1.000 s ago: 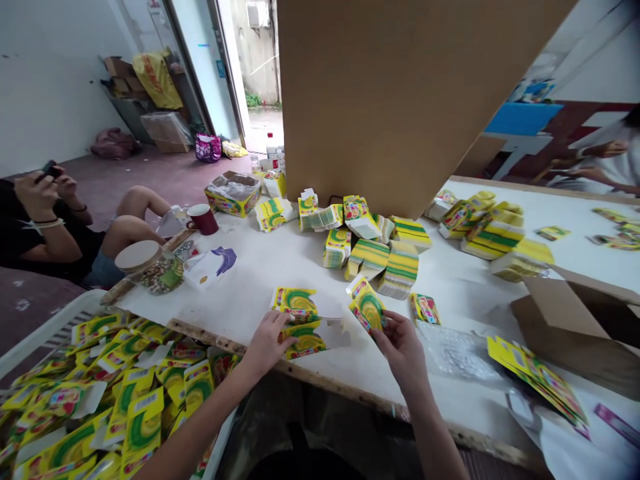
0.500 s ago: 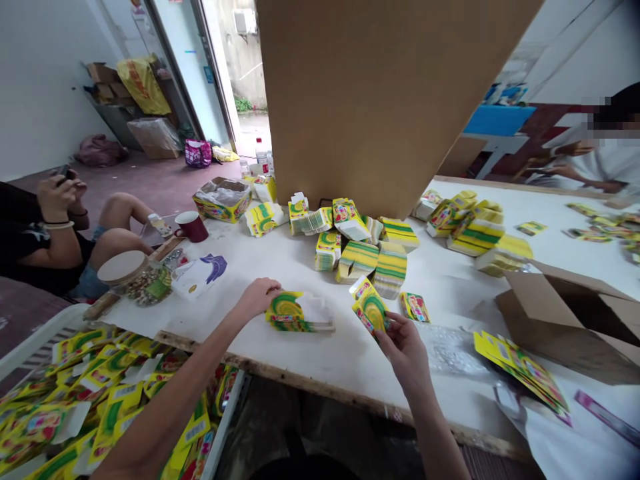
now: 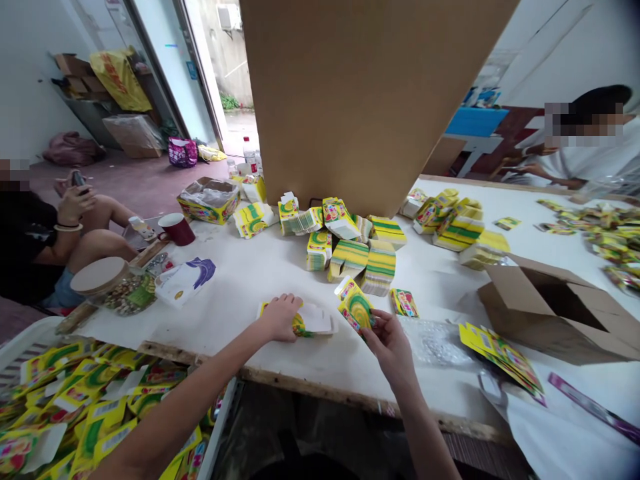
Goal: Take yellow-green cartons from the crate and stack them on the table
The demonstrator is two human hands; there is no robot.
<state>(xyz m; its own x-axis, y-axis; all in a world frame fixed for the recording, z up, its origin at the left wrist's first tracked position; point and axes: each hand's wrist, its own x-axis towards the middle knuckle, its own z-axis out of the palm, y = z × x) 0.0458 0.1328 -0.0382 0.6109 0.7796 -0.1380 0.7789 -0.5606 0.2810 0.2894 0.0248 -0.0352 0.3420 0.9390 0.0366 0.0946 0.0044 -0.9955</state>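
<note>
My left hand [image 3: 283,317] lies over a small stack of flat yellow-green cartons [image 3: 317,320] near the table's front edge, its fingers bent over the top and sides. To the right, my right hand [image 3: 391,337] pinches one yellow carton [image 3: 356,308] by its lower right side; a white flap stands out at the carton's upper end. Just beyond that hand a small yellow-red packet [image 3: 404,303] lies on the white table [image 3: 235,287]. Bundles of flat cartons [image 3: 349,259] stand behind, against a tall brown cardboard sheet [image 3: 370,100].
A crate of cartons [image 3: 37,327] is at the lower left. A mug [image 3: 177,229], a lidded jar [image 3: 127,297] and a white-purple box [image 3: 185,280] stand at left. An open cardboard box [image 3: 540,307] stands at right. Two people sit beyond, left and right.
My left hand has moved from the stack's left end to over its top. The right hand still holds the carton. The whole view has shifted slightly.
</note>
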